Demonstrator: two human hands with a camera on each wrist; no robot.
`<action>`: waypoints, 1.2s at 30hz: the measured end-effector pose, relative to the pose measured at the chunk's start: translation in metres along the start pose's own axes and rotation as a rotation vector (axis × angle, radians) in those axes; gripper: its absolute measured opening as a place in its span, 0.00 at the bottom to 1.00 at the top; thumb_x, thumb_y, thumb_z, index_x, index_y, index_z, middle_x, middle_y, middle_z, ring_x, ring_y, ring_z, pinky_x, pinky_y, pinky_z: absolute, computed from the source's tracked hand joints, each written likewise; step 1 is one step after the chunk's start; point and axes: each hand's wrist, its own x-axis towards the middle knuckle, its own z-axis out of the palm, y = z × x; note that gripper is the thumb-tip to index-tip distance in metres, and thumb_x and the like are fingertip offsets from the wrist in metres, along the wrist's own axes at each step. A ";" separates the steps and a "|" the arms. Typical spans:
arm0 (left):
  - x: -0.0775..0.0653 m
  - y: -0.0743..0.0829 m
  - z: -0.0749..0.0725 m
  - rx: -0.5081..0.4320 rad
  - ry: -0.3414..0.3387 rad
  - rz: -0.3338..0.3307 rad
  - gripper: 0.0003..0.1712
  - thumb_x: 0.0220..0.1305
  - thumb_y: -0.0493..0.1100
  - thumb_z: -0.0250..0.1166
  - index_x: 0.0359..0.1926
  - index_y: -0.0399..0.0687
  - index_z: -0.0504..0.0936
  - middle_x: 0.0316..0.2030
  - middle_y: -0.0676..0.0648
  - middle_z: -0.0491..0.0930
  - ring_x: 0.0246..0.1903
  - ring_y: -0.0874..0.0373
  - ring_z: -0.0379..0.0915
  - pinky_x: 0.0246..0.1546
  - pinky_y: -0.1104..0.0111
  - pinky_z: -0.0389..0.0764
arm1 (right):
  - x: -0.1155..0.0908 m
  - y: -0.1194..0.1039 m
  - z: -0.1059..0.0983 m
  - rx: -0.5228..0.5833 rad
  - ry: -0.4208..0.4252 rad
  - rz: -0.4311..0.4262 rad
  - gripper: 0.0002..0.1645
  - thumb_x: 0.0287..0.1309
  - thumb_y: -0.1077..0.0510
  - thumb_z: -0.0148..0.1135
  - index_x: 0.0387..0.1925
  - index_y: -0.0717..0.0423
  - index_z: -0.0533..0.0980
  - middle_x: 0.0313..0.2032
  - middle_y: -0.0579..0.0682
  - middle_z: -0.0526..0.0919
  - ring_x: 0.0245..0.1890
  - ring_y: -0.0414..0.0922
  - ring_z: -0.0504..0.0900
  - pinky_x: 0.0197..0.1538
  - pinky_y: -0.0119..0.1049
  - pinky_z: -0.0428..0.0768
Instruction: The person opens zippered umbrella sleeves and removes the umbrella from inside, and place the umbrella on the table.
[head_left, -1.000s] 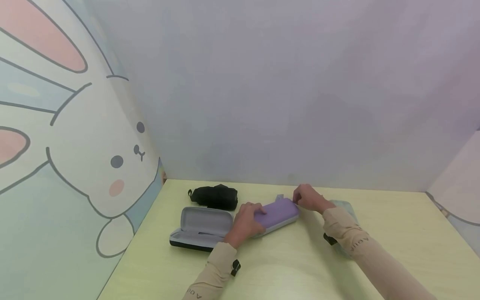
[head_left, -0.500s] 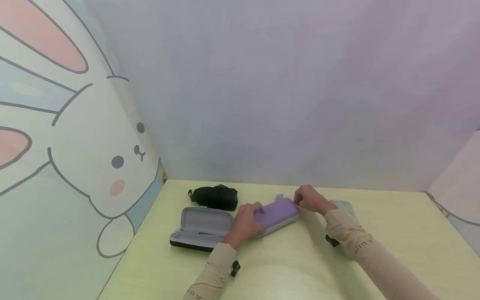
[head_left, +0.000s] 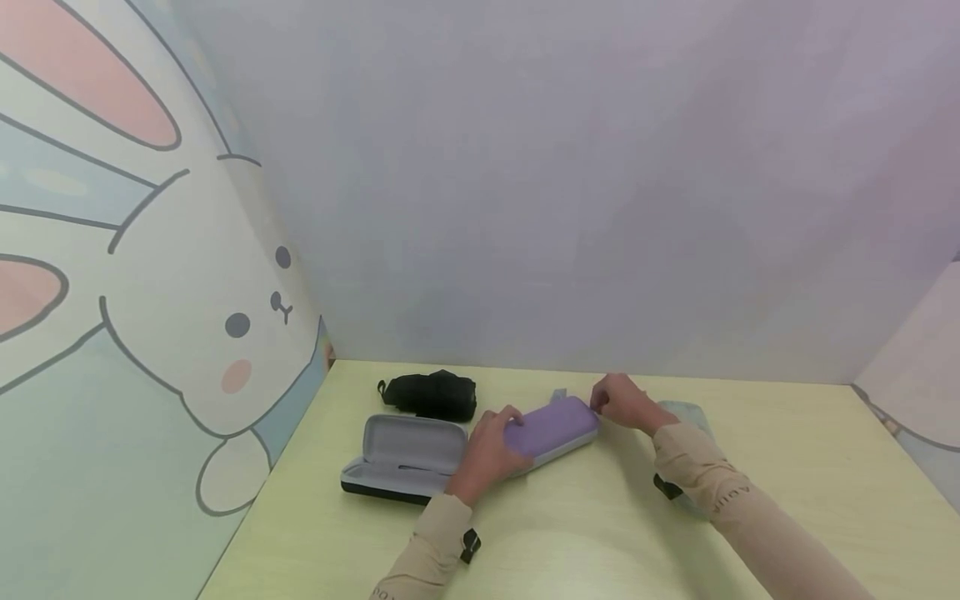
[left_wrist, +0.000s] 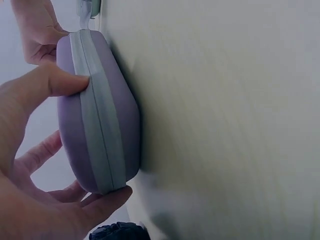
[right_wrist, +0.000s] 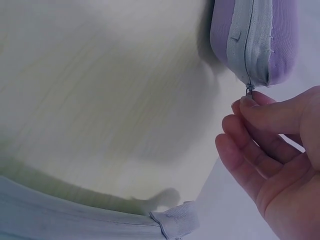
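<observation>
In the head view a purple zip case [head_left: 555, 427] with a light grey band rests on the table, angled up to the right. My left hand [head_left: 489, 452] grips its left end. The left wrist view shows the thumb [left_wrist: 67, 84] on the grey zip band and the other fingers around the far side and end. At the other end, my right hand [head_left: 622, 402] pinches the small metal zip pull [right_wrist: 249, 90] between thumb and index finger. The zip seam looks closed where it shows. A fabric loop [head_left: 558, 395] sticks out behind the case.
An opened hard case [head_left: 412, 446] with grey lining lies left of my left hand. Behind it is a black bundled pouch-like item [head_left: 431, 394] with a small loop. A pale green zip case [head_left: 688, 413] lies partly under my right forearm. Walls stand behind and left.
My right hand has shifted very slightly right, towards me, still at the zip pull. My left hand keeps its grip, and the purple case stays almost in place.
</observation>
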 end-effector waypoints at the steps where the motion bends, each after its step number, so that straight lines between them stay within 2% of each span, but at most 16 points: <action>1: 0.000 0.000 0.000 -0.002 0.002 0.001 0.31 0.36 0.45 0.78 0.46 0.54 0.76 0.42 0.46 0.73 0.42 0.52 0.69 0.42 0.59 0.73 | 0.000 -0.001 0.000 0.003 0.002 0.004 0.13 0.40 0.77 0.57 0.23 0.62 0.83 0.24 0.51 0.83 0.27 0.46 0.80 0.32 0.41 0.79; 14: -0.001 -0.001 0.001 -0.016 0.000 -0.026 0.31 0.37 0.45 0.79 0.46 0.55 0.76 0.43 0.45 0.73 0.41 0.51 0.70 0.41 0.58 0.73 | -0.003 -0.001 0.001 0.004 0.019 0.029 0.14 0.37 0.78 0.56 0.23 0.63 0.83 0.24 0.51 0.83 0.27 0.47 0.81 0.31 0.41 0.79; 28: -0.004 0.002 -0.001 -0.008 0.018 0.004 0.30 0.38 0.47 0.77 0.44 0.52 0.74 0.39 0.45 0.72 0.37 0.52 0.69 0.36 0.61 0.73 | -0.007 -0.004 0.003 -0.019 0.065 0.092 0.14 0.36 0.76 0.56 0.23 0.61 0.83 0.24 0.51 0.84 0.27 0.47 0.81 0.33 0.44 0.79; 36: -0.004 0.002 0.002 0.019 0.021 -0.017 0.29 0.38 0.50 0.76 0.44 0.54 0.74 0.37 0.47 0.71 0.35 0.54 0.69 0.34 0.63 0.73 | -0.010 -0.002 0.005 -0.025 0.082 0.063 0.15 0.36 0.77 0.56 0.23 0.62 0.83 0.24 0.51 0.84 0.28 0.48 0.82 0.33 0.42 0.80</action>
